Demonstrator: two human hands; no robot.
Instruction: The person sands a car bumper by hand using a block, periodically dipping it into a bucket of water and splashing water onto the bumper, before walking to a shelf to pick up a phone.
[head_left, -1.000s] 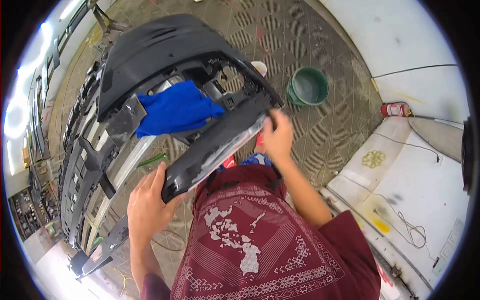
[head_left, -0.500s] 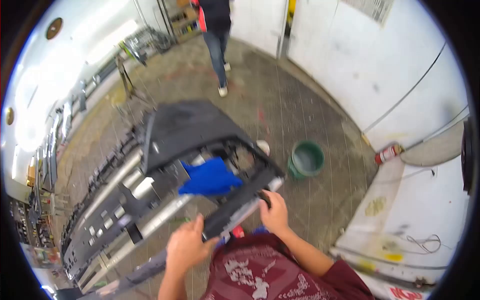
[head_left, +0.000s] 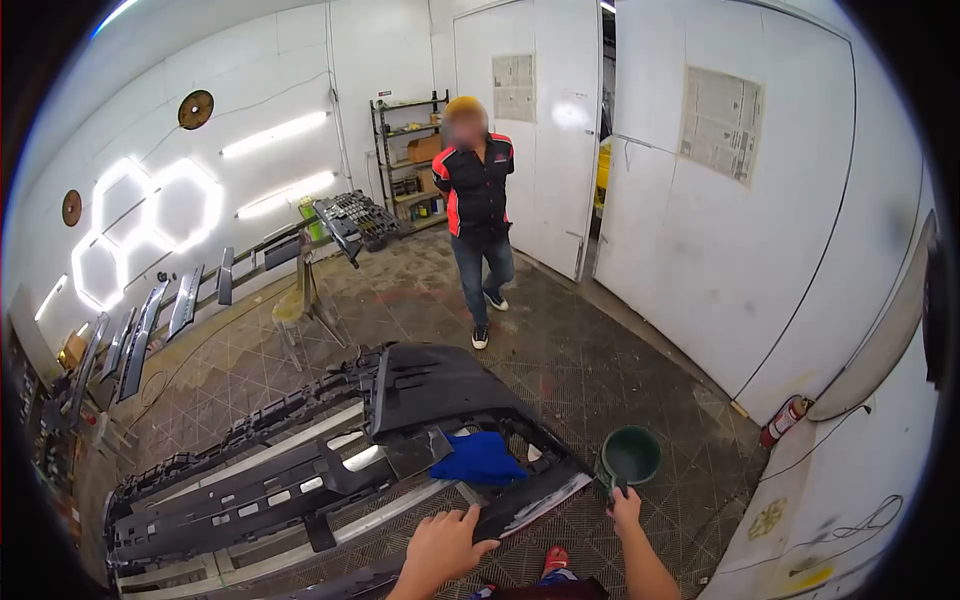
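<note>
- Left hand (head_left: 440,552): 5 o'clock edge of bumper (head_left: 440,398), grip unclear
- Right hand (head_left: 626,510): grasping dark object (head_left: 619,486), bucket (head_left: 632,438) 12 o'clock
- Apparent step: bumper handling; next needs steadiness

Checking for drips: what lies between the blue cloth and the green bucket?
Head view: from blue cloth to green bucket, a white thing, the black bumper's outer edge, then a strip of floor.

The right hand (head_left: 625,507) has left the bumper (head_left: 440,400) for the green bucket's (head_left: 632,446) side.
</note>
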